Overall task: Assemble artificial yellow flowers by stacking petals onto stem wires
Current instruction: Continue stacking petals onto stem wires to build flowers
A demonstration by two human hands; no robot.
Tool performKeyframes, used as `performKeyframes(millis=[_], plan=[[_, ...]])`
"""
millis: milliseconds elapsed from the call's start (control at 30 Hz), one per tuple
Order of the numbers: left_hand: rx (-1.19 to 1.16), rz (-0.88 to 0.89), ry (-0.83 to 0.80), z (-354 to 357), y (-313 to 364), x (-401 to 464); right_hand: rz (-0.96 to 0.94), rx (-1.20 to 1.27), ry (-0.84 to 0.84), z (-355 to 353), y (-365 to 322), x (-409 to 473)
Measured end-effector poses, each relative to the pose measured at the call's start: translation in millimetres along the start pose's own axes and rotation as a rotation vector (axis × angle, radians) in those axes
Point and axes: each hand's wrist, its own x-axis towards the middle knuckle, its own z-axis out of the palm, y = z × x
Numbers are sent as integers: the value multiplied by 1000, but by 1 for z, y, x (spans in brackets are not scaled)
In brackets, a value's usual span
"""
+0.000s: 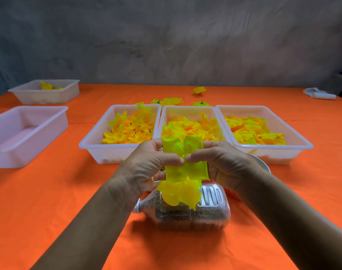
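an orange tablecloth (49,201) covers the table under a grey backdrop. three white trays sit side by side mid-table: the left tray (92,145), middle tray (187,110) and right tray (300,143), each holding loose yellow petals (129,129). two more trays stand apart at far left. a clear plastic bottle (211,209) with brown fill lies on its side near the front edge. above it, the left hand (146,168) and right hand (222,164) meet, both pinching a yellow-green petal layer (182,162), thumbs together at its centre. finished flowers (168,101) lie behind the trays.
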Motion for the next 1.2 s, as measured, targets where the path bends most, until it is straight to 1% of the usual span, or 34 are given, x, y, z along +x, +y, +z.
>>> performKeyframes(millis=[133, 267, 333, 433, 500, 667, 767, 933, 1033, 1133, 1200], plan=[[29, 36, 14, -1, -2, 3, -15, -38, 3, -1, -1, -1], [48, 46, 4, -1, -2, 2, -57, -83, 26, -1, 0, -1], [45, 38, 0, -1, -2, 1, -53, -74, 8, -1, 0, -1], [8, -1, -15, -1, -1, 1, -20, -40, -30, -3, 1, 0], [-27, -16, -36, 0, -2, 1, 23, -36, -24, -4, 3, 1], [32, 56, -12, -1, -3, 5, 142, 36, -33, -5, 5, 6], [4, 51, -31, -1, -2, 3, 175, 72, -56, -6, 5, 6], [-126, -26, -76, 3, -2, -2, 141, 78, -45, -4, 4, 2], [-139, -38, -82, 3, -1, -2, 105, 124, -48, -1, 4, 2], [-170, -46, -106, 2, -1, -1, 105, 111, -48, 1, 4, 1], [-183, -20, -115, 0, -2, 0, 69, 104, -68, 0, 4, 2]])
